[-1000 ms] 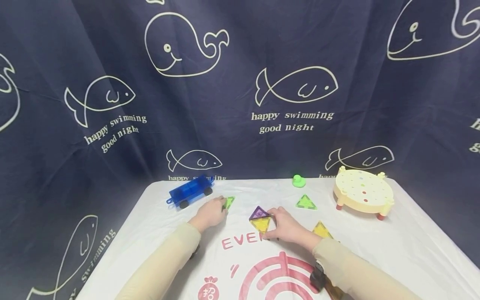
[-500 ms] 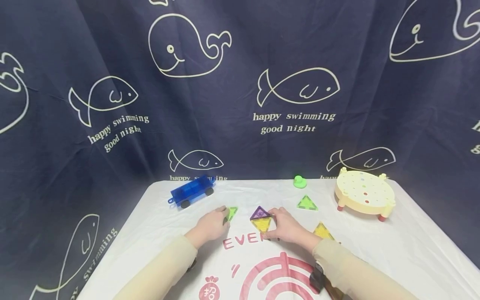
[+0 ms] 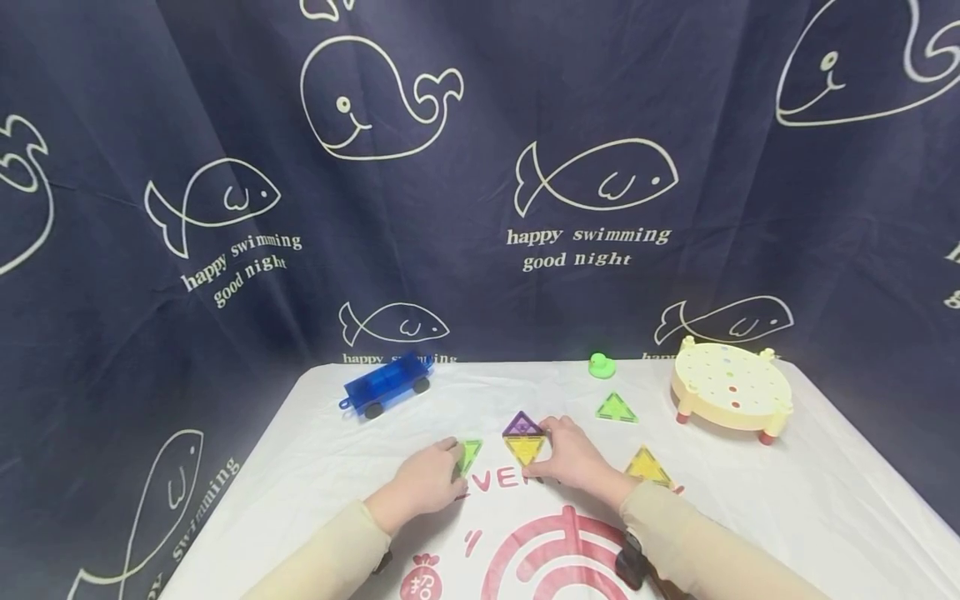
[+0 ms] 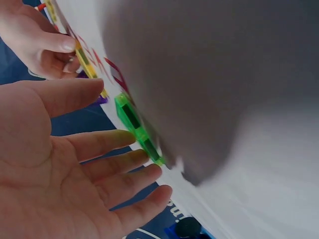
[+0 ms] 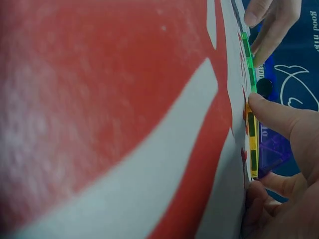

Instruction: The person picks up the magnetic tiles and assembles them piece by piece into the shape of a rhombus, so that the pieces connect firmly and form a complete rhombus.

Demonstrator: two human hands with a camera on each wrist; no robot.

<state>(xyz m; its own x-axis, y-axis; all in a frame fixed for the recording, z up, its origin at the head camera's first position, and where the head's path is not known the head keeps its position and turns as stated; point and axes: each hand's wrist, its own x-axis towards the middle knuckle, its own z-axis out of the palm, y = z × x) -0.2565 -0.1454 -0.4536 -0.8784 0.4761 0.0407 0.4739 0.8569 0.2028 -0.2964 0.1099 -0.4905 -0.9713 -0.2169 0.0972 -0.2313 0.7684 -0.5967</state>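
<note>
Pinching a yellow triangle (image 3: 524,451), edge to edge with a purple triangle (image 3: 522,425) on the white table (image 3: 795,500), in the right hand (image 3: 576,457); touching a green triangle (image 3: 471,455), just to their left, with straight fingers of the left hand (image 3: 426,480). Likely to jar yellow and purple apart if pushing the green in crookedly. Showing, farther back, blue wagon (image 3: 387,383), green duck (image 3: 602,367), cream stool (image 3: 731,387).

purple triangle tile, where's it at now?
Head view, just right of centre: the purple triangle tile borders the far side of the yellow triangle tile that the right hand grips, with a green triangle tile to its left.
</note>
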